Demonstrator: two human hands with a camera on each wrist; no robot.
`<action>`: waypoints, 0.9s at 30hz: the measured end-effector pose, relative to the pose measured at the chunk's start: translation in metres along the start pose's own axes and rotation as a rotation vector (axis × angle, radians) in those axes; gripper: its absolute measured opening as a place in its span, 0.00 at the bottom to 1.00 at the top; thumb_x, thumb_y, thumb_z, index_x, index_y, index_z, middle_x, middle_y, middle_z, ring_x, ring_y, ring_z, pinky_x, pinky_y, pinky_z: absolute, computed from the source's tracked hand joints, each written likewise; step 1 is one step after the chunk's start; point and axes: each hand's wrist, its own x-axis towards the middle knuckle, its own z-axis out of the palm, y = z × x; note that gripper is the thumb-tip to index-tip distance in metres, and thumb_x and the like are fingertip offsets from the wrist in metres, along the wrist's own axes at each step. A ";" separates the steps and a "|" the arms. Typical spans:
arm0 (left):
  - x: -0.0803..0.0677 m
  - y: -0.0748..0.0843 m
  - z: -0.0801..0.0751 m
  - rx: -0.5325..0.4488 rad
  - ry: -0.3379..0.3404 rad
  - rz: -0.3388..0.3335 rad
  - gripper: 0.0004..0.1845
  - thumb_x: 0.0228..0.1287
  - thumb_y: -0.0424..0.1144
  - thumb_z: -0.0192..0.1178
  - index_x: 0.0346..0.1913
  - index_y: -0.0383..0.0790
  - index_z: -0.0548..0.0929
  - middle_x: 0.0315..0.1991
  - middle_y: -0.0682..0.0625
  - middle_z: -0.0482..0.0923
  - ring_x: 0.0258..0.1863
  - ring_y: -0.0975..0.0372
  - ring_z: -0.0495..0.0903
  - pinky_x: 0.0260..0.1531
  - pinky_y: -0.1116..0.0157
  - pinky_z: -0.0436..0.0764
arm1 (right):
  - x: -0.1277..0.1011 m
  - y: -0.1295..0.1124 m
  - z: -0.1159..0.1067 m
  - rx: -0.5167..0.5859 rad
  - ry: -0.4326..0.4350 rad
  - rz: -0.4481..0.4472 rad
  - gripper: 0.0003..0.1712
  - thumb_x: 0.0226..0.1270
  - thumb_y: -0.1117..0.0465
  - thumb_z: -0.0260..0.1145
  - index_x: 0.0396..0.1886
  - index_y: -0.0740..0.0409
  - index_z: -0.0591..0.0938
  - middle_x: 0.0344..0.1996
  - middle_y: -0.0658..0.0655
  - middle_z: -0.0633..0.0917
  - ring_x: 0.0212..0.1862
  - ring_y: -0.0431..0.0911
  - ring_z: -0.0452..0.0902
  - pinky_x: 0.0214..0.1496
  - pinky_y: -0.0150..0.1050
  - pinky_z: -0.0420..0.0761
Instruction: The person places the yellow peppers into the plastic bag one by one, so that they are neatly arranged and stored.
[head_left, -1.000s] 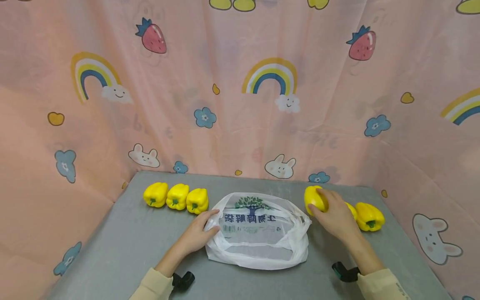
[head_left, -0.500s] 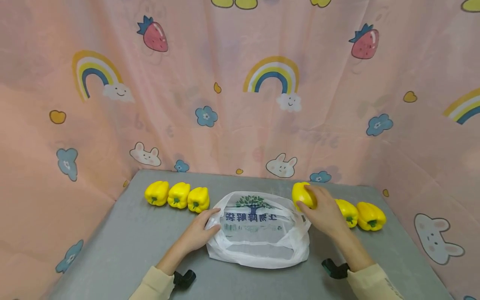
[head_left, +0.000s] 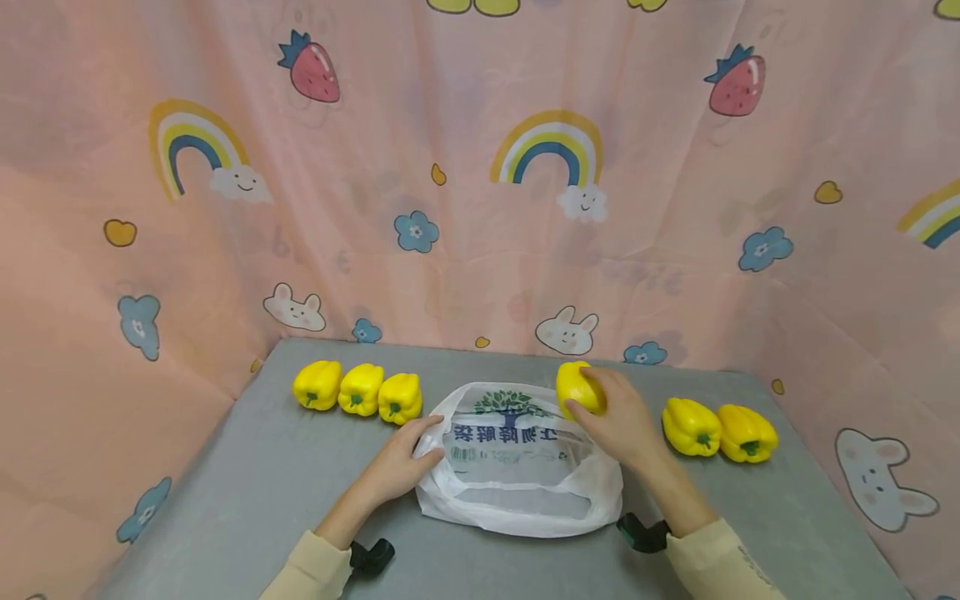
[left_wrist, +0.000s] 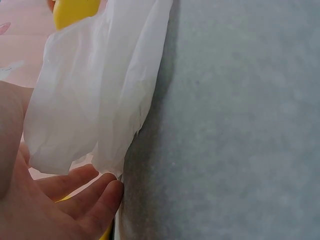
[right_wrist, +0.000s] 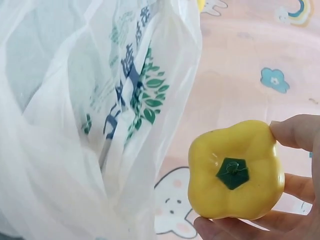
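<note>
A yellow bell pepper [head_left: 576, 387] is held in my right hand [head_left: 618, 412], raised over the far right part of a white plastic bag [head_left: 517, 521]. In the right wrist view the thumb and fingertips grip the sides of the bell pepper [right_wrist: 232, 172], and its green stem faces the camera. The bag stands on the table with its mouth spread, printed with a green tree and dark lettering. My left hand [head_left: 397, 462] touches the bag's left rim with thumb and fingers apart. In the left wrist view those fingers [left_wrist: 100, 205] lie fairly straight against the white film.
Three yellow bell peppers [head_left: 362, 390] stand in a row at the back left of the grey table [head_left: 262, 467]. Two more bell peppers [head_left: 692, 427] sit side by side at the right. A pink patterned curtain [head_left: 465, 275] hangs behind the table.
My right hand has carried the bell pepper leftward from beside the other two at the right to above the bag's far right part. The left hand stays at the bag's rim.
</note>
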 end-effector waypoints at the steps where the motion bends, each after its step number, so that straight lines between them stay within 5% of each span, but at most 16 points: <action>1: 0.000 0.000 0.000 0.001 0.000 -0.001 0.28 0.72 0.42 0.62 0.73 0.44 0.72 0.71 0.39 0.68 0.71 0.44 0.66 0.69 0.39 0.63 | 0.001 -0.002 0.002 0.007 0.000 -0.004 0.35 0.69 0.50 0.69 0.70 0.62 0.73 0.66 0.68 0.74 0.59 0.63 0.74 0.57 0.62 0.79; 27: -0.002 0.001 0.001 -0.021 -0.003 -0.004 0.29 0.72 0.42 0.61 0.73 0.44 0.71 0.71 0.40 0.68 0.71 0.44 0.66 0.69 0.40 0.63 | 0.013 -0.043 0.062 0.154 -0.072 0.026 0.34 0.65 0.51 0.71 0.68 0.59 0.76 0.62 0.61 0.78 0.58 0.56 0.76 0.59 0.55 0.79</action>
